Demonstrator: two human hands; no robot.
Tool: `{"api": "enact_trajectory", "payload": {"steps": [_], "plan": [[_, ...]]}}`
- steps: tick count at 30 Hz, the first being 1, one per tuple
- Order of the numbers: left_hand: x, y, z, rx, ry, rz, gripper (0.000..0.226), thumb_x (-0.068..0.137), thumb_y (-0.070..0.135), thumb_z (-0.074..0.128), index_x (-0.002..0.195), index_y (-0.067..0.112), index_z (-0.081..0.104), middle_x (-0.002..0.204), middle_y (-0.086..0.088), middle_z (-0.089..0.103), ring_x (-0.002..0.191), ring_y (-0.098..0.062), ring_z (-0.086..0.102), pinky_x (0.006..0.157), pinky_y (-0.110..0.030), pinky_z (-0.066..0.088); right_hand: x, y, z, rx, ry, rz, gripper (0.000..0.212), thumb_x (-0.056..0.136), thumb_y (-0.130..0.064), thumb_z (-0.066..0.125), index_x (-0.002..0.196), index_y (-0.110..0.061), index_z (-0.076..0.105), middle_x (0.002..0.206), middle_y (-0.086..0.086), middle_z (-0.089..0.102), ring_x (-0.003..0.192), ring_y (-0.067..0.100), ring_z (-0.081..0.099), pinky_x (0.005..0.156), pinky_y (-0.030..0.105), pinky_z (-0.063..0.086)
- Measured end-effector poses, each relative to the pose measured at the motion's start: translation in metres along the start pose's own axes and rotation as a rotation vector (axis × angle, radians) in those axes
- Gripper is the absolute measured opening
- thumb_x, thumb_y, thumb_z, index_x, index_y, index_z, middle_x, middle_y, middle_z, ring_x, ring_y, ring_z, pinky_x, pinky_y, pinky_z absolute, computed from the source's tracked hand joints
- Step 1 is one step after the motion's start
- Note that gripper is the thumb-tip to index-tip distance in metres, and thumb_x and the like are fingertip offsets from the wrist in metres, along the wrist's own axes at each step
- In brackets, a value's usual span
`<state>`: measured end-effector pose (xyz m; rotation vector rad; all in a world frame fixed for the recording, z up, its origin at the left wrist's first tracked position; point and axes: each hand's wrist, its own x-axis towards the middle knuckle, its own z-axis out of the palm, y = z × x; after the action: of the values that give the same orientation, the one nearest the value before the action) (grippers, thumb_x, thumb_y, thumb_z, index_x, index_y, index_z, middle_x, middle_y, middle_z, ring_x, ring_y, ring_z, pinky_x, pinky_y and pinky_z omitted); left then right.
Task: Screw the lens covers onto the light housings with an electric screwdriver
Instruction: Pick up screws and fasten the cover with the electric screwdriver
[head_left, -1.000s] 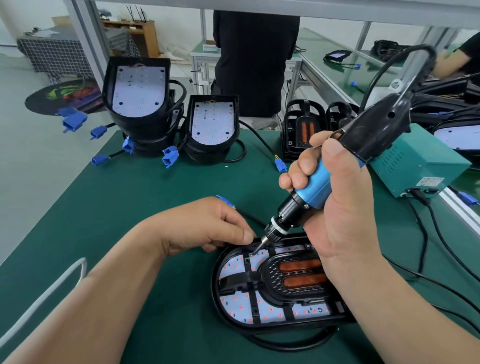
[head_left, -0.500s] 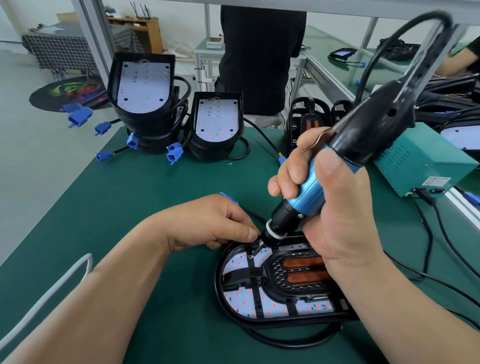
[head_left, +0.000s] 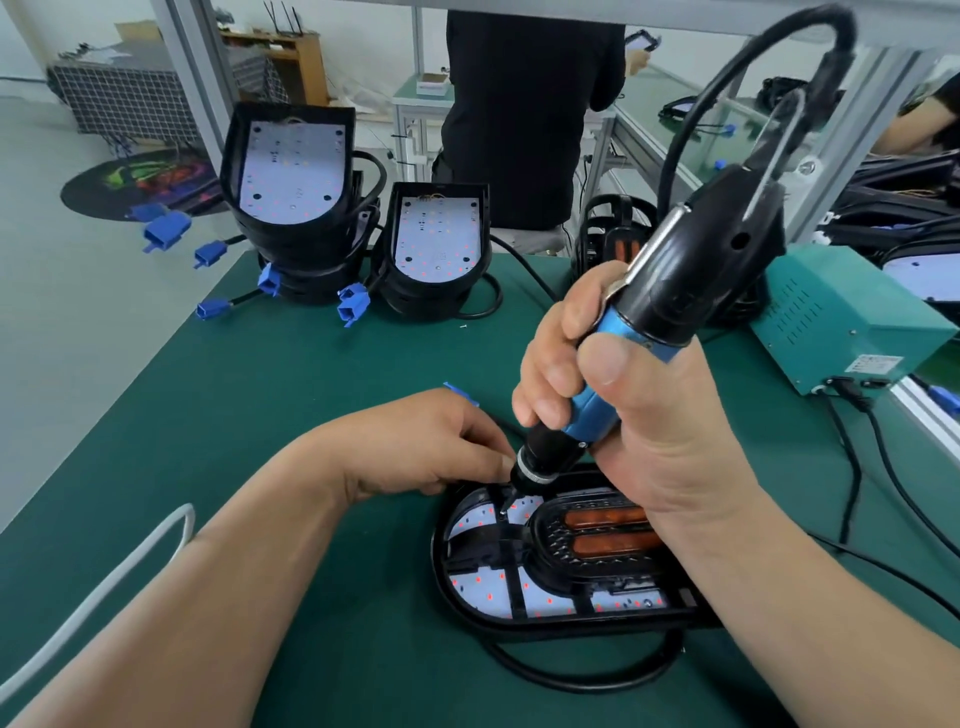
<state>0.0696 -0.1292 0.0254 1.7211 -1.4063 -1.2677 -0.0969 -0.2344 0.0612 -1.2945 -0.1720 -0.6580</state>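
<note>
Now | right hand (head_left: 649, 415) grips driver (head_left: 675, 280), tip (head_left: 505, 511) below fingers on cover (head_left: 498, 551), to screw it down | left hand (head_left: 415, 447) curled beside tip, likely steadying; holding anything? can't tell

Two hands (head_left: 415, 447) (head_left: 649, 431), one screwdriver (head_left: 685, 280), one green box (head_left: 841, 317)

Right grip (head_left: 641, 415) clenched, left grip (head_left: 415, 448) curled.

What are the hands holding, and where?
The right hand grips the electric screwdriver round its blue barrel. The left hand curls by the bit; any hold is hidden.
</note>
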Motion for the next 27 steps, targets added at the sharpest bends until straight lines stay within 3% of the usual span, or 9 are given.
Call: {"api": "enact_trajectory", "payload": {"steps": [3, 4, 6, 10, 13, 16, 18, 22, 27], "plan": [[0.002, -0.002, 0.0, 0.007, 0.002, 0.002, 0.029, 0.099, 0.02, 0.071, 0.071, 0.028, 0.075, 0.065, 0.001, 0.037, 0.057, -0.016, 0.027, 0.051, -0.029, 0.022, 0.0, 0.001, -0.002, -0.021, 0.006, -0.021, 0.032, 0.079, -0.019, 0.085, 0.1, -0.017, 0.062, 0.069, 0.003, 0.054, 0.057, 0.021, 0.053, 0.067, 0.039, 0.048], [0.002, -0.003, 0.0, 0.002, 0.0, 0.004, 0.025, 0.099, 0.022, 0.072, 0.075, 0.026, 0.076, 0.064, 0.002, 0.038, 0.055, -0.014, 0.028, 0.05, -0.027, 0.023, -0.001, 0.001, -0.003, -0.006, 0.039, -0.039, 0.026, 0.08, -0.011, 0.076, 0.101, -0.017, 0.063, 0.068, 0.003, 0.052, 0.056, 0.021, 0.051, 0.067, 0.039, 0.048], [0.002, -0.004, -0.001, -0.008, -0.006, 0.012, 0.016, 0.096, 0.025, 0.074, 0.082, 0.021, 0.079, 0.063, 0.002, 0.039, 0.053, -0.012, 0.028, 0.048, -0.024, 0.024, -0.003, 0.001, -0.005, 0.056, 0.124, -0.083, 0.018, 0.086, -0.012, 0.06, 0.104, -0.015, 0.063, 0.069, 0.002, 0.049, 0.057, 0.019, 0.049, 0.067, 0.038, 0.049], [0.002, -0.007, -0.002, -0.053, -0.008, 0.003, 0.015, 0.089, 0.031, 0.072, 0.087, 0.018, 0.079, 0.069, -0.006, 0.038, 0.056, -0.013, 0.027, 0.049, -0.024, 0.023, -0.001, -0.004, -0.019, 0.19, 0.366, -0.169, 0.013, 0.094, -0.022, 0.058, 0.105, -0.015, 0.058, 0.073, -0.002, 0.05, 0.062, 0.014, 0.049, 0.071, 0.033, 0.05], [0.009, -0.01, -0.001, -0.406, 0.087, -0.029, 0.018, 0.105, 0.013, 0.058, 0.105, 0.004, 0.074, 0.074, -0.003, 0.049, 0.056, -0.008, 0.033, 0.046, -0.018, 0.025, -0.001, -0.007, -0.032, 0.261, 0.521, -0.205, 0.008, 0.102, -0.022, 0.055, 0.103, -0.016, 0.059, 0.076, -0.002, 0.051, 0.066, 0.013, 0.05, 0.075, 0.032, 0.052], [0.017, -0.006, 0.002, -0.819, 0.187, -0.02, 0.027, 0.106, -0.006, 0.043, 0.12, -0.01, 0.066, 0.085, -0.009, 0.062, 0.059, -0.01, 0.042, 0.045, -0.017, 0.032, -0.005, -0.008, -0.045, 0.299, 0.658, -0.206, 0.008, 0.103, -0.022, 0.056, 0.103, -0.015, 0.058, 0.078, -0.002, 0.05, 0.068, 0.014, 0.049, 0.077, 0.033, 0.052], [0.021, -0.004, 0.007, -0.888, 0.202, -0.002, 0.027, 0.106, -0.007, 0.042, 0.121, -0.009, 0.064, 0.085, -0.01, 0.064, 0.056, -0.009, 0.04, 0.042, -0.015, 0.032, -0.007, -0.009, -0.052, 0.316, 0.713, -0.209, 0.007, 0.102, -0.021, 0.058, 0.102, -0.015, 0.058, 0.078, -0.001, 0.05, 0.068, 0.015, 0.049, 0.079, 0.033, 0.052], [0.027, -0.004, 0.015, -0.853, 0.194, 0.025, 0.014, 0.11, 0.012, 0.05, 0.111, 0.002, 0.06, 0.079, -0.005, 0.065, 0.052, -0.005, 0.034, 0.039, -0.013, 0.028, -0.006, -0.01, -0.059, 0.34, 0.762, -0.223, 0.006, 0.1, -0.02, 0.063, 0.098, -0.015, 0.06, 0.078, -0.001, 0.051, 0.067, 0.015, 0.049, 0.079, 0.034, 0.052], [0.032, -0.004, 0.017, -0.909, 0.115, 0.068, 0.017, 0.1, 0.026, 0.062, 0.099, 0.009, 0.063, 0.081, -0.003, 0.062, 0.056, -0.005, 0.037, 0.042, -0.013, 0.029, -0.004, -0.009, -0.062, 0.357, 0.769, -0.23, 0.005, 0.1, -0.019, 0.062, 0.098, -0.014, 0.06, 0.077, -0.001, 0.052, 0.066, 0.015, 0.051, 0.078, 0.034, 0.052]]}}
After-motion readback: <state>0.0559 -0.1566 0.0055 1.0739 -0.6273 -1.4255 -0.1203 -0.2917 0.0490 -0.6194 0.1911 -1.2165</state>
